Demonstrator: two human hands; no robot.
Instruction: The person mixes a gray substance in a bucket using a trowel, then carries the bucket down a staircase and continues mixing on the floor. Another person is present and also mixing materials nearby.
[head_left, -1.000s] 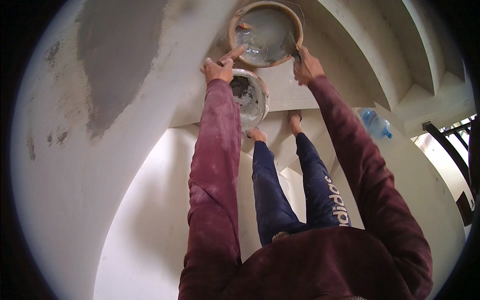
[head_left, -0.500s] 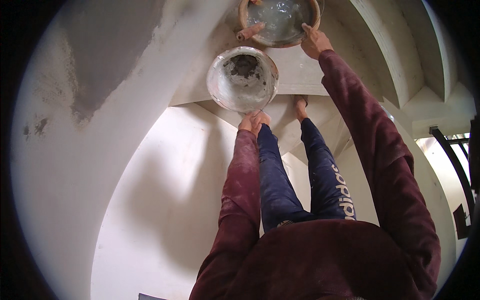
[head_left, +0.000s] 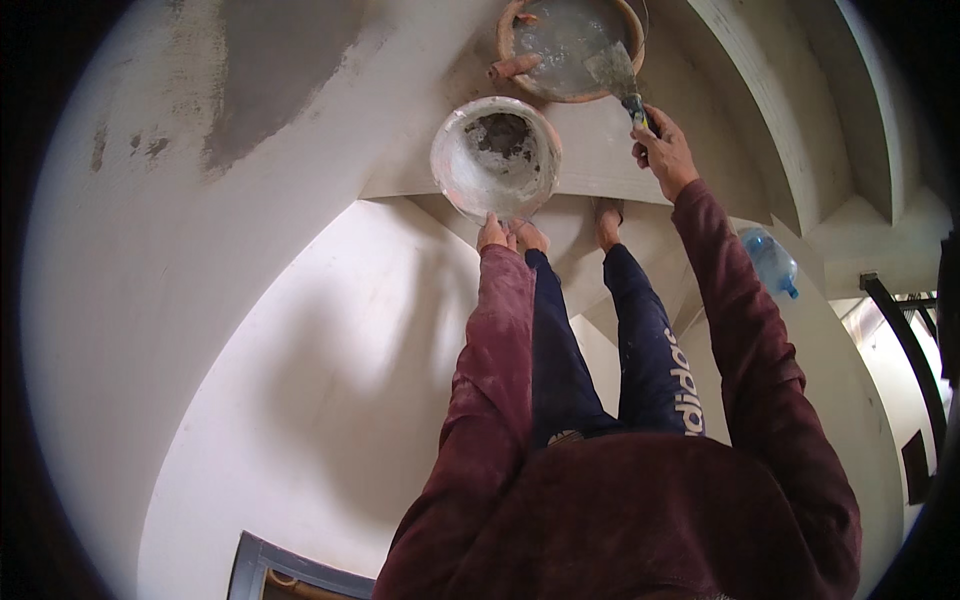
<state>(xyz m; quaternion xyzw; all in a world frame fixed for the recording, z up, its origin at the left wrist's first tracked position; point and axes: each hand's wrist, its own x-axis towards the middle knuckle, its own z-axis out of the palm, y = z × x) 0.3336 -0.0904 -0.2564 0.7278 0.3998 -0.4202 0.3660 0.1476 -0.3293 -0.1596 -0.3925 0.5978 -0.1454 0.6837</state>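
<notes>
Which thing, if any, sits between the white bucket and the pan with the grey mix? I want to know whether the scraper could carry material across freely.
Nothing visible does. The white bucket stands just below the round pan on bare pale step. The right hand holds the scraper over the pan; the left hand grips the bucket's near rim.

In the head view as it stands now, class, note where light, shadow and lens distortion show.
Head view: fisheye bends the stair edges toward a black rim; soft light on the pale curved wall, the person's shadow across it; the round white plaster-smeared bucket stays sharp.
</notes>
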